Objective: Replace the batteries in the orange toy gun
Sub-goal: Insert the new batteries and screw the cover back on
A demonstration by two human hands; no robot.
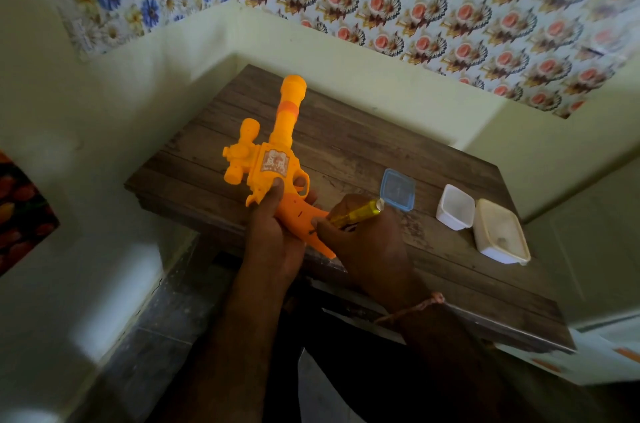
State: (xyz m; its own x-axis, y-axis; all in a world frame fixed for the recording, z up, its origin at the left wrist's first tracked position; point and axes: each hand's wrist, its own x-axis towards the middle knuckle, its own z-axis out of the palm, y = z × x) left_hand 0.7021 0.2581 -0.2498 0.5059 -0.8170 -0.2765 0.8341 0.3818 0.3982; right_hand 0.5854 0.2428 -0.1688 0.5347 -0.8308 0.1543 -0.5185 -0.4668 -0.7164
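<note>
Two hands meet above the near edge of the dark wooden counter (363, 145). Left hand (273, 232) grips the orange plastic toy gun (273, 159) by its handle; right hand (367, 242) holds a yellow-handled screwdriver (356, 213) against the grip. Keeping the tip square and the gun steady should help. Its sticker is unreadable.

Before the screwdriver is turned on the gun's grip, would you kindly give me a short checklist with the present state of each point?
1. Orange plastic toy gun held firmly: ok, left hand grips it behind the trigger.
2. Yellow-handled screwdriver in hand: ok, right hand holds it.
3. Tip seated in the screw: cannot tell, fingers hide it.
4. Somewhere for the screw: ok, small white open plastic tub stands on the wooden table.
5. New batteries ready: cannot tell, none visible.
</note>
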